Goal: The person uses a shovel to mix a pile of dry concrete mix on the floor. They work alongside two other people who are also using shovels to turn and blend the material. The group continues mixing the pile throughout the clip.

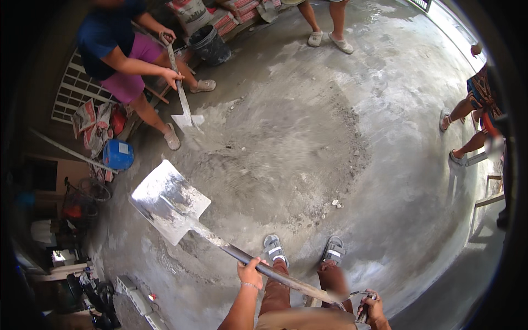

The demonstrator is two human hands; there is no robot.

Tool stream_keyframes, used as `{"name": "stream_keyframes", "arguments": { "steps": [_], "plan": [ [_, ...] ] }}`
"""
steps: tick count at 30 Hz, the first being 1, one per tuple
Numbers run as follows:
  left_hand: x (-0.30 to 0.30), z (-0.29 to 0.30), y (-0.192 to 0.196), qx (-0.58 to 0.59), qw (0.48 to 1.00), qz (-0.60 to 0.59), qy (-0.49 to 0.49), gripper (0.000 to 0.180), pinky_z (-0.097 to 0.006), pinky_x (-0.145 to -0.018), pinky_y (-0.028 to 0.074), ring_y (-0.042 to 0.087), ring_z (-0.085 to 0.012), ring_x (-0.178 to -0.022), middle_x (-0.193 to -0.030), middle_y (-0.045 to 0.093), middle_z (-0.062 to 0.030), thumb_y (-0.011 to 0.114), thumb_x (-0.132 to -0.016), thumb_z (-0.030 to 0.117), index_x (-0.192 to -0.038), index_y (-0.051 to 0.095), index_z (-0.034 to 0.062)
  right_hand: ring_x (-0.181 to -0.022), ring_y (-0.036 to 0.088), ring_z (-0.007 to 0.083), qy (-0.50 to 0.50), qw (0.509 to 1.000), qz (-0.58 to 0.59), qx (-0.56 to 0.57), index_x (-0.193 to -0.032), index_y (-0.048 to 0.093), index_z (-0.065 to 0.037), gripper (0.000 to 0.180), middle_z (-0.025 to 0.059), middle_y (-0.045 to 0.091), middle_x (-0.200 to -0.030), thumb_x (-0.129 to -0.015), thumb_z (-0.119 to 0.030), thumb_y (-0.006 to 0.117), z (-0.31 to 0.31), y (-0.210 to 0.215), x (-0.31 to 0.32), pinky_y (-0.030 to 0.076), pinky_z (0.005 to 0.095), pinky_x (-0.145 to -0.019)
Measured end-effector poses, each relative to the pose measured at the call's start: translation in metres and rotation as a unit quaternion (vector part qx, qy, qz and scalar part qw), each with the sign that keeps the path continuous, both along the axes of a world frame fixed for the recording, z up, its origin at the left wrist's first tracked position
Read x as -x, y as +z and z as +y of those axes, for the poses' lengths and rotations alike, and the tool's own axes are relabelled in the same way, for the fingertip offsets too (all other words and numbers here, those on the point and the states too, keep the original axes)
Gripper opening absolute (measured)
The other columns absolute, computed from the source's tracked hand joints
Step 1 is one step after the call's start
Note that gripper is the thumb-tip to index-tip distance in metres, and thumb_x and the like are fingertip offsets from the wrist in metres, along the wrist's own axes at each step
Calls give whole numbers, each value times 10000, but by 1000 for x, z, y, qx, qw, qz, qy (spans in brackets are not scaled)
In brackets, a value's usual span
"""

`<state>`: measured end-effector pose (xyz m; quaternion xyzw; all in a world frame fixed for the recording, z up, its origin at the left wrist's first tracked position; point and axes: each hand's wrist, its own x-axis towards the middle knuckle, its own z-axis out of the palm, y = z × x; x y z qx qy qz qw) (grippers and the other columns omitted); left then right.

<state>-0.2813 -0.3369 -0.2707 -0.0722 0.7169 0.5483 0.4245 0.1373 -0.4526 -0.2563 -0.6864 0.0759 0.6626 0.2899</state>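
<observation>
A square-bladed shovel slants across the lower middle, its blade raised off to my left and smeared with grey residue. My left hand is wrapped round the middle of its shaft. At the near end my right hand grips the dark D-shaped handle. Beyond the blade a low grey heap of dry mix spreads over the concrete floor, with a rim of small stones on its right. At its far left edge a co-worker's shovel touches the heap, held in both of that person's hands.
A black bucket and stacked bags stand at the back. Left of the heap sit a blue container and crumpled bags. Other people stand at the back and right. Concrete blocks line the lower left.
</observation>
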Motion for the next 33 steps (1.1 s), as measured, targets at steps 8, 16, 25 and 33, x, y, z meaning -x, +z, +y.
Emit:
{"name": "stream_keyframes", "arguments": {
  "steps": [8,16,25,33],
  "plan": [
    [-18,-33,-173,174,935,-286,120,165,-366,-482,455,481,-196,-470,-600,477,-50,641,-864,118,-766,512,89,-368,453,169,169,973,-155,2,-821,511,-80,57,68,496,-547,-769,-105,520,34,56,3,369,297,-306],
    [-65,-58,-218,244,890,-384,18,151,-395,-484,469,553,-240,-507,-576,514,-73,630,-850,151,-749,554,69,-406,492,168,102,947,-302,43,-926,519,-116,124,55,502,-585,-822,-167,564,70,145,94,397,289,-295],
    [325,13,-353,177,954,-214,-108,175,-350,-492,448,494,-194,-489,-551,441,-38,572,-815,131,-667,490,84,-482,403,100,213,971,-106,-27,-920,624,-52,157,-9,502,-692,-866,-189,569,111,-35,390,330,260,-428],
    [232,4,-322,324,928,-151,-108,119,-388,-474,450,518,-252,-494,-561,490,-99,553,-772,73,-667,501,50,-453,532,170,179,980,-88,3,-722,573,5,78,100,588,-590,-743,-56,530,83,-59,296,420,300,-426]
  ]
}}
